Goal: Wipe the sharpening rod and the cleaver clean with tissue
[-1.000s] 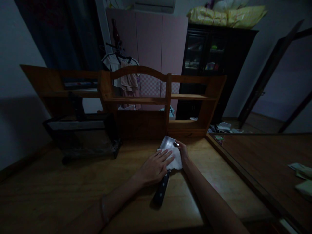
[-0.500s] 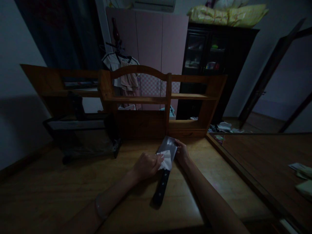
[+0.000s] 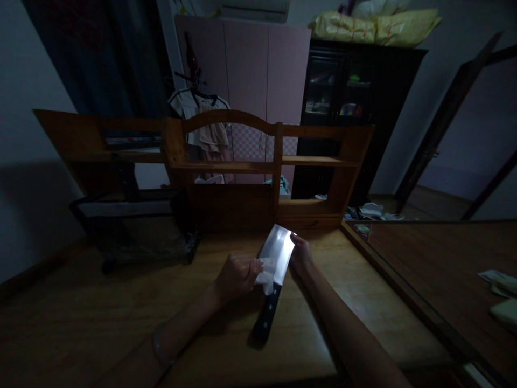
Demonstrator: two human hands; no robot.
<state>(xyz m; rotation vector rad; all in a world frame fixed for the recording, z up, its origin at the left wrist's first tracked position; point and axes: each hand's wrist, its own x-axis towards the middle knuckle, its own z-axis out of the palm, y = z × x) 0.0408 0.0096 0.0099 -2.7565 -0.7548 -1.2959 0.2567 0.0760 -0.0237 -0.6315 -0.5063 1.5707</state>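
Note:
A cleaver lies on the wooden desk (image 3: 100, 323), its shiny blade (image 3: 278, 249) pointing away from me and its black handle (image 3: 266, 318) toward me. My left hand (image 3: 236, 275) is closed round a crumpled white tissue (image 3: 263, 274) pressed against the blade's near left corner. My right hand (image 3: 302, 254) rests on the blade's right edge, with its fingers curled against the metal and steadying it.
A wooden shelf unit (image 3: 242, 161) stands along the desk's far edge. Left of it sits a dark wire rack (image 3: 133, 215). A second dark table (image 3: 444, 258) adjoins on the right, with pale items (image 3: 501, 291) at its far side. Cupboards and hanging clothes fill the room behind.
My left hand went from lying flat on the tissue to bunching it up and drawing it back along the blade toward the handle. More bare blade now shows and it glints.

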